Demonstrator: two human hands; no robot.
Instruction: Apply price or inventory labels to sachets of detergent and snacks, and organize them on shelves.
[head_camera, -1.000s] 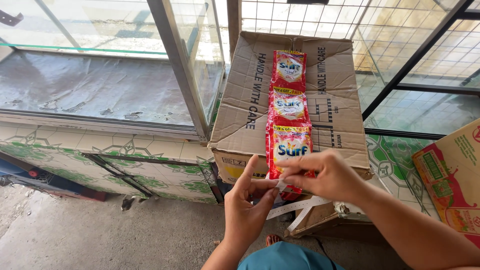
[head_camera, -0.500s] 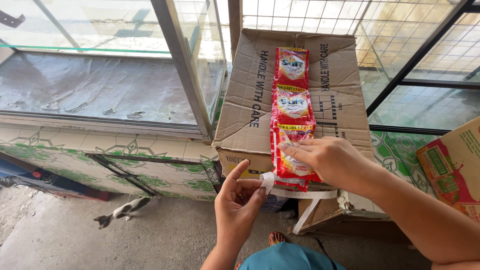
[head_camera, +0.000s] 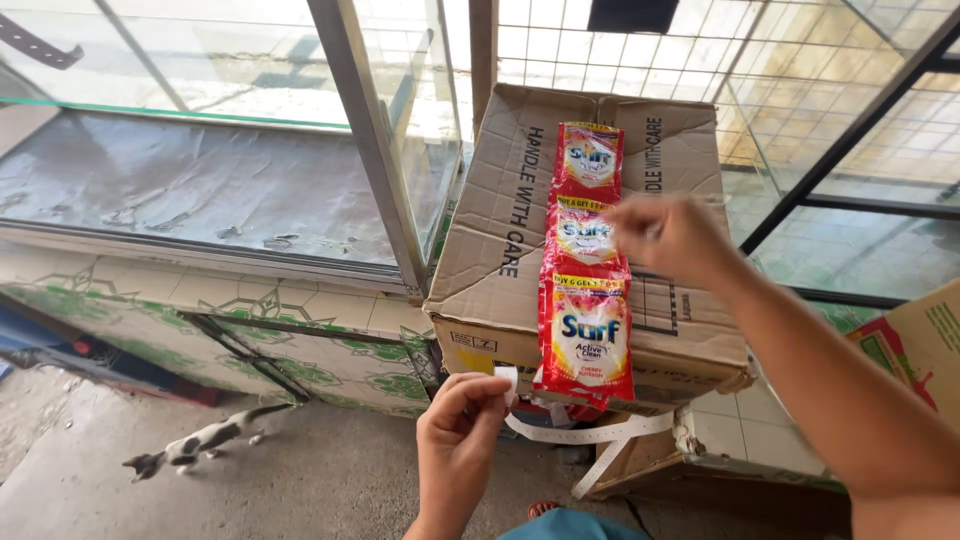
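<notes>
The strip of red sachets (head_camera: 585, 265), three joined end to end, lies on the cardboard box (head_camera: 490, 260), its long axis running near to far. The right hand (head_camera: 665, 235) is nearer, just right of the middle sachet; it is blurred, so I cannot tell how its fingers are set. The left hand (head_camera: 458, 430) sits below and left of the near end, fingers pinched on one small white scrap (head_camera: 507, 378). One white strap (head_camera: 590, 435) hangs under the box. One cat (head_camera: 195, 445) crosses the floor far left.
</notes>
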